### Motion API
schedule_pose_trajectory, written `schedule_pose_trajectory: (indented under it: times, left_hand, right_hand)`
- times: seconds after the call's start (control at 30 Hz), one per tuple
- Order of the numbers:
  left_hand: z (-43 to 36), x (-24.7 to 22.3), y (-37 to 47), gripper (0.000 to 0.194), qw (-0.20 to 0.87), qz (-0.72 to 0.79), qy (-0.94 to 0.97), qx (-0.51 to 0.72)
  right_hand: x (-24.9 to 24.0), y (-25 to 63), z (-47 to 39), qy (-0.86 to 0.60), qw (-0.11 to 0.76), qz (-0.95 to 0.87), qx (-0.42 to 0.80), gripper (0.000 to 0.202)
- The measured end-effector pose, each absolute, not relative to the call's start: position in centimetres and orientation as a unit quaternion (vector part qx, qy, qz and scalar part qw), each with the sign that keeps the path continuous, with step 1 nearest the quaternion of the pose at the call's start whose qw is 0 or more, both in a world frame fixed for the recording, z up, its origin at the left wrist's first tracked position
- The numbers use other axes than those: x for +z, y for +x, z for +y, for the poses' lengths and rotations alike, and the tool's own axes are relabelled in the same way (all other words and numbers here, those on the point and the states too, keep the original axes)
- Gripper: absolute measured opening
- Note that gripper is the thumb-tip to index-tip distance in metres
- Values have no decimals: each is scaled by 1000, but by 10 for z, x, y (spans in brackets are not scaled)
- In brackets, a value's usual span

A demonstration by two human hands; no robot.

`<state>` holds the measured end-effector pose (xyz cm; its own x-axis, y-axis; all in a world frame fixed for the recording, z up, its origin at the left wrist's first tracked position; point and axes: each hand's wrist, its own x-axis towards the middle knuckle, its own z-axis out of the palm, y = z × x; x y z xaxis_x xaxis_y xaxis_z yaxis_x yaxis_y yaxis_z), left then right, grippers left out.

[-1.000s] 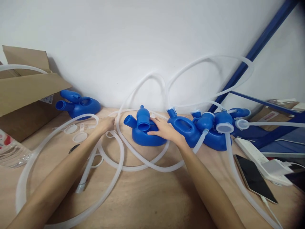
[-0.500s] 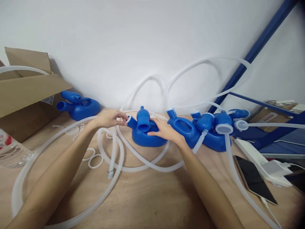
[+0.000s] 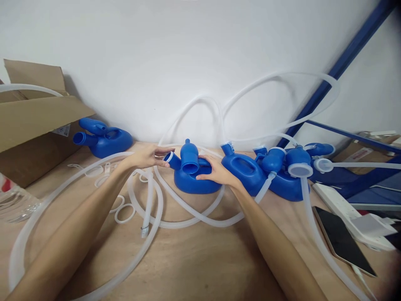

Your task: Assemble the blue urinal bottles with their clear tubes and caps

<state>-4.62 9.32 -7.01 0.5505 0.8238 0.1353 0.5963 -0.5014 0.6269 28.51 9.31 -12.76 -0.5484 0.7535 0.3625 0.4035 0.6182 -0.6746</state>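
A blue plastic bottle (image 3: 197,186) lies at the middle of the table, its neck pointing up and left with a white ring near the mouth. A blue bell-shaped part (image 3: 189,156) rests on it, wide opening toward me. My left hand (image 3: 150,158) is at the neck, thumb and fingers apart on either side of the mouth; whether they touch it is hard to tell. My right hand (image 3: 216,170) holds the bottle by its handle side, with the thumb in front and the fingers behind.
More blue bottles (image 3: 244,171) with clear hoses (image 3: 303,209) stand at the right, beside a phone (image 3: 343,238) and a power strip (image 3: 335,205). Another bottle (image 3: 114,142), a cardboard box (image 3: 40,146) and white rings (image 3: 125,213) are at the left. Hose coils surround the middle bottle.
My left fingers have opened from their pinch at the rim of the neck. My right hand has shifted slightly on the bottle, its fingers more bent. The view has moved slightly.
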Motion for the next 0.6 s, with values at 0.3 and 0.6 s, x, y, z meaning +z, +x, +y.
schedule_pose_trajectory:
  times: [0.3,0.6]
  left_hand:
    - [95,-86,-43,87,330,398,822,237]
    - [87,-52,-48,88,261,460,839,127]
  right_hand:
    - [-126,287,97,-340,324,-833,294,85]
    - [-122,290,95,-361,301,-819,329,85]
